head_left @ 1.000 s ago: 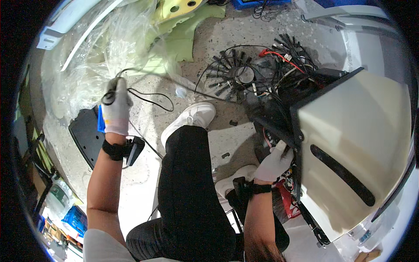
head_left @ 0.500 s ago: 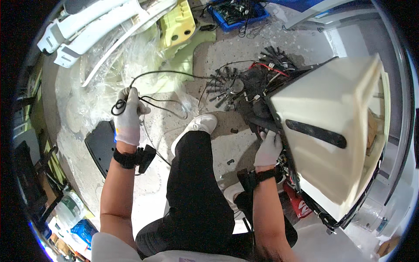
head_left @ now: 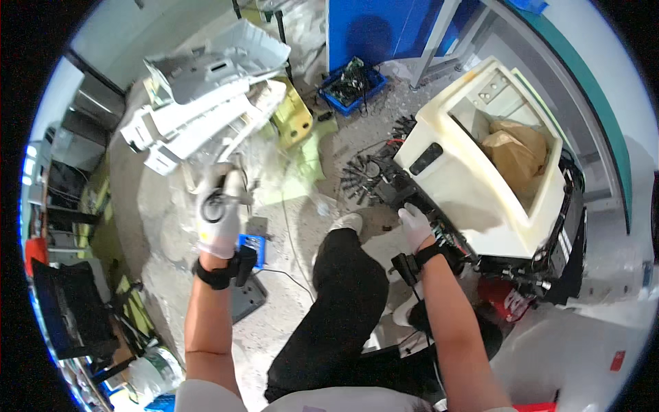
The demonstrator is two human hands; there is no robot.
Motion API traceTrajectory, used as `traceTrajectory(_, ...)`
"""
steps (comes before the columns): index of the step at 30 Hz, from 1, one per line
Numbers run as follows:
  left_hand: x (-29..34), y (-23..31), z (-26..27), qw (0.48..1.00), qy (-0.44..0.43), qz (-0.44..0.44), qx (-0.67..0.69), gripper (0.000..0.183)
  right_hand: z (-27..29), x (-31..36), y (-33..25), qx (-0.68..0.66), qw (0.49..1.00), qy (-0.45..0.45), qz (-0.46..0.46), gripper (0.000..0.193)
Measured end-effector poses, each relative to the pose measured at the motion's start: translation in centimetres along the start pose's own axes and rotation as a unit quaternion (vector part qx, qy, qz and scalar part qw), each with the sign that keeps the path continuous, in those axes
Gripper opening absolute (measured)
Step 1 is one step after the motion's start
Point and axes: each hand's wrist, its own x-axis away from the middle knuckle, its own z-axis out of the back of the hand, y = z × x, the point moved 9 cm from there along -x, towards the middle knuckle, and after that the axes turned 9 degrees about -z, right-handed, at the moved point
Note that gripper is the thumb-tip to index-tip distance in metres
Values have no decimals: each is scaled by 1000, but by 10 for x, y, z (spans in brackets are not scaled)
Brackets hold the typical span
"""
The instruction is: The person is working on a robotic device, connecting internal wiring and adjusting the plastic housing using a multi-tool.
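Left of centre, the gloved left hand (head_left: 218, 218) is closed around a blurred coil of black cable (head_left: 214, 204). Right of centre, the gloved right hand (head_left: 416, 226) rests its fingers on the lower edge of the cream housing (head_left: 473, 199). Whether it grips is unclear.

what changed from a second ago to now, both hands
The left hand has lifted its coil of black cable higher off the floor. The cream housing has tipped so its open inside shows. The right hand stays at its lower edge.
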Motion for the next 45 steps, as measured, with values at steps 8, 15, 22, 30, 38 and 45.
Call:
traceTrajectory(8, 3, 169, 24, 976, -150, -27, 155, 11, -18, 197, -81, 15, 977, -141, 158, 51)
traceTrajectory(15, 75, 324, 46, 802, -173, -131, 557, 22, 46, 355, -153, 158, 838, 189, 486, 101)
traceTrajectory(22, 105, 409, 50, 681, -339, -298, 577, 35, 23, 409, -124, 184, 833, 98, 512, 78)
traceTrajectory(30, 120, 403, 32, 829, -136, -235, 489, 26, 31, 406, -75, -20, 925, -69, 374, 38)
traceTrajectory(38, 100, 325, 13, 967, -81, -219, 103, 16, 90, 396, -76, 73, 949, 174, 253, 30)
traceTrajectory(45, 167, 259, -68, 879, -452, -121, 88, 49, 48, 412, -115, -188, 931, -15, 314, 17)
